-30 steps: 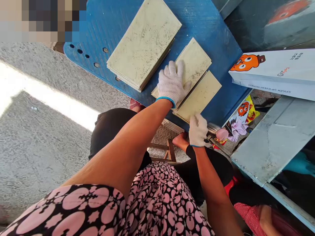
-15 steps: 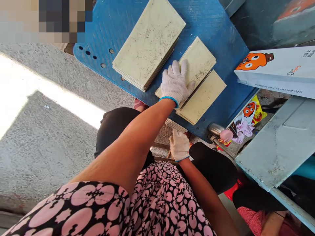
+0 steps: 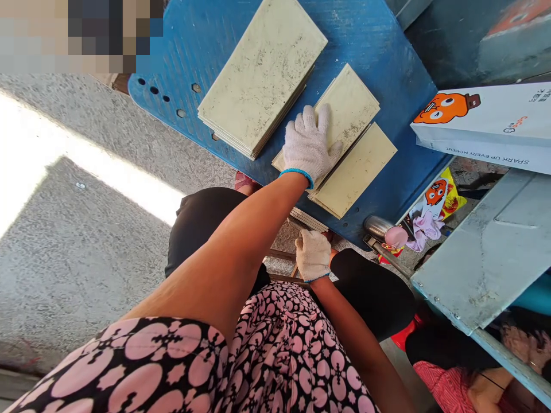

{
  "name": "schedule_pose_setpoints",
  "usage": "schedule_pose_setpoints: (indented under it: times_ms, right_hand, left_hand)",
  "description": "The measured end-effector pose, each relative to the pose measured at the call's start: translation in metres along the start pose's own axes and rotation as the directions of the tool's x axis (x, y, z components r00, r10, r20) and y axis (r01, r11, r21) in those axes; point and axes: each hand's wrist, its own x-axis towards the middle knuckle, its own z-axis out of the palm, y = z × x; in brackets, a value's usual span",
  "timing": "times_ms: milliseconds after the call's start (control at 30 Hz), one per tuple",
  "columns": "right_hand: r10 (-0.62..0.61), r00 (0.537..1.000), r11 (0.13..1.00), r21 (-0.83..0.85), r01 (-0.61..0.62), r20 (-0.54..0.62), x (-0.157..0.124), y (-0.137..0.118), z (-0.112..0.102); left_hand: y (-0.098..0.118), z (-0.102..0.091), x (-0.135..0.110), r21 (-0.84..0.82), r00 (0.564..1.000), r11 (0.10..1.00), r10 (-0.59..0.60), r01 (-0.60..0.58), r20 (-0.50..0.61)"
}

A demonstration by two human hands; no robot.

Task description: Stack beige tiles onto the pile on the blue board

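My left hand (image 3: 307, 143), in a white knit glove, lies flat with fingers spread on a small stack of pale tiles (image 3: 350, 106) on the blue board (image 3: 370, 40). A second small stack (image 3: 357, 169) sits right beside it. My right hand (image 3: 313, 254), also gloved, is lower down, below the board's edge, with fingers curled around the end of a stack of tiles (image 3: 307, 219) under the board; what exactly it grips is partly hidden.
A larger stack of pale tiles (image 3: 262, 74) lies on the board's left part. A white box with an orange cartoon (image 3: 482, 126) and a grey metal panel (image 3: 486, 252) stand to the right. A steel flask (image 3: 379, 226) and wrappers lie below. Concrete floor is at left.
My right hand left the near tile stack on the board and dropped below the board's edge to the tiles underneath. My left hand stayed on its stack.
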Motion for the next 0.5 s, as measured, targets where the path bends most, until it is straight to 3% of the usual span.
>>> schedule_pose_setpoints:
  times_ms: [267,500]
  right_hand:
    - [0.033,0.998,0.999,-0.024,-0.031,0.060,0.007,0.001,0.006]
    - [-0.035,0.994,0.999,-0.016,0.037,0.108,0.006,-0.003,0.016]
  left_hand:
    - [-0.001,0.000,0.001,-0.010,1.000,1.000,-0.006,0.006,0.028]
    - [0.000,0.001,0.001,0.013,1.000,1.000,-0.011,0.011,0.000]
